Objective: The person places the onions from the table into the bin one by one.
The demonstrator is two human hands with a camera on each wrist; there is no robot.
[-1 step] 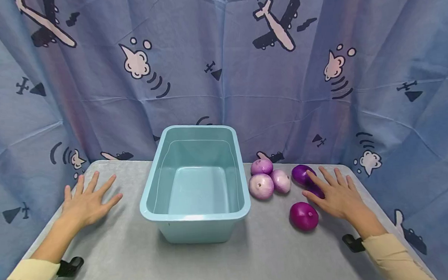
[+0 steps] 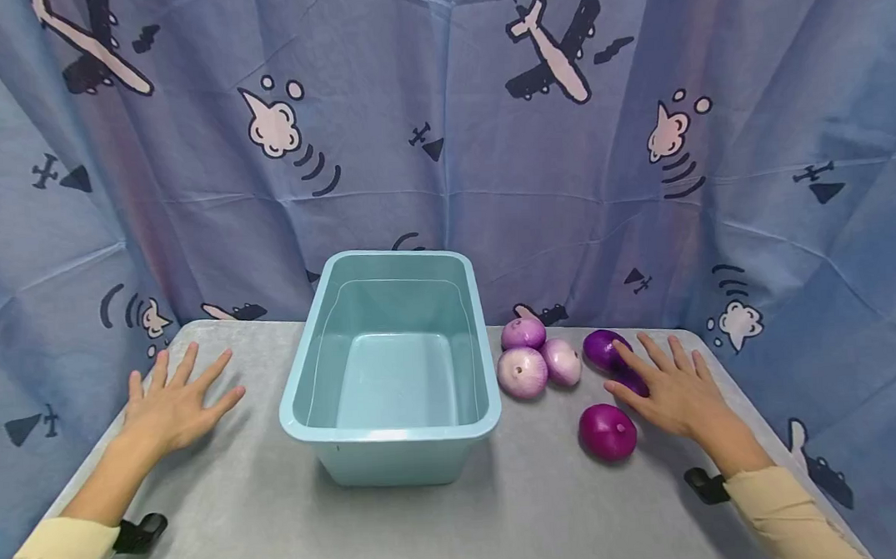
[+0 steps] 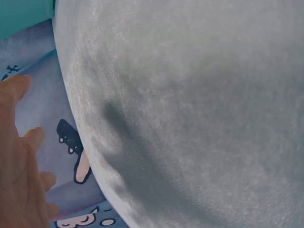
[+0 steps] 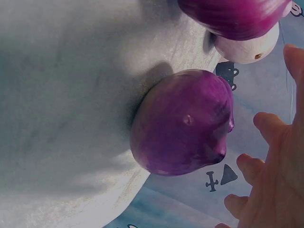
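Right hand [image 2: 671,391] lay flat and spread on the worktop [image 2: 503,510], gripping nothing, fingertips against a dark onion [image 2: 604,349]; another onion [image 2: 608,431] just beside the thumb. Left hand [image 2: 170,402] likewise flat, empty. Probably firm, light, smooth-skinned, prone to rolling; best cupped around the middle. Bin [image 2: 395,432] between the hands.

Grey table [image 2: 226,523] bears teal bin [image 2: 391,432], five onions [image 2: 608,431], both hands [image 2: 170,408].

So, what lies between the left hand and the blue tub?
Only bare grey table: in the head view nothing sits between the left hand, flat on the table, and the blue tub.
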